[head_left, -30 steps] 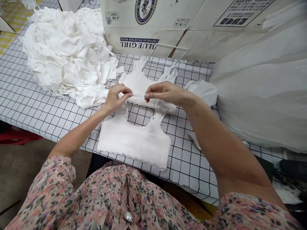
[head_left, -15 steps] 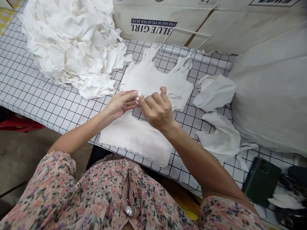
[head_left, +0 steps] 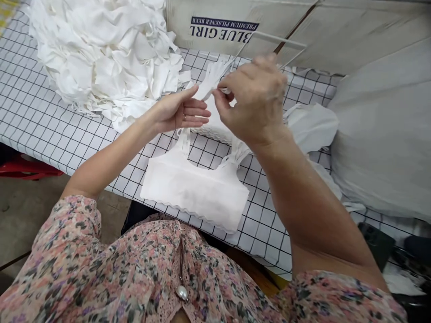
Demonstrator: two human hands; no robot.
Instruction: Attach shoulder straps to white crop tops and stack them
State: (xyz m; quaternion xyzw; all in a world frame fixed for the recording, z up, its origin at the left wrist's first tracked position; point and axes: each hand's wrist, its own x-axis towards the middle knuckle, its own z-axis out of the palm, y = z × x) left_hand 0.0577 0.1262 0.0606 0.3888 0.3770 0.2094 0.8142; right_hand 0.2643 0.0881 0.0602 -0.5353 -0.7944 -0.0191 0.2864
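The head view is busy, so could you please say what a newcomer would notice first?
Probably the big heap of crumpled white cloth at the upper left of the checked tablecloth. Next come the white garment with straps lying flat near the front edge, and beyond it the open left hand beside the right hand. Behind them, a box shows BLUE GIRL upside down.

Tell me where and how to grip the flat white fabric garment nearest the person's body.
Probably best pinched at the scalloped white hem, from the person's side: the flat white fabric garment lies spread with that edge facing them, while its narrow white straps bunch opposite.
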